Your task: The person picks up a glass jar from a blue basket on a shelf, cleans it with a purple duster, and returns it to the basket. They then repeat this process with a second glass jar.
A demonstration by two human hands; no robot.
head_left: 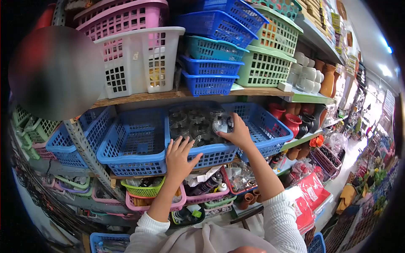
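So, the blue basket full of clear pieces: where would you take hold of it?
Probably take the blue basket by its front rim, from the aisle side: neighbouring baskets flank it, a shelf sits above, and the left hand rests there.

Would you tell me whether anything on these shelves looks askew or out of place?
Only slightly: the top blue baskets on the upper shelf sit tilted. Nothing looks spilled or broken; the left hand rests on the blue basket rim, the right hand holds a clear round item.
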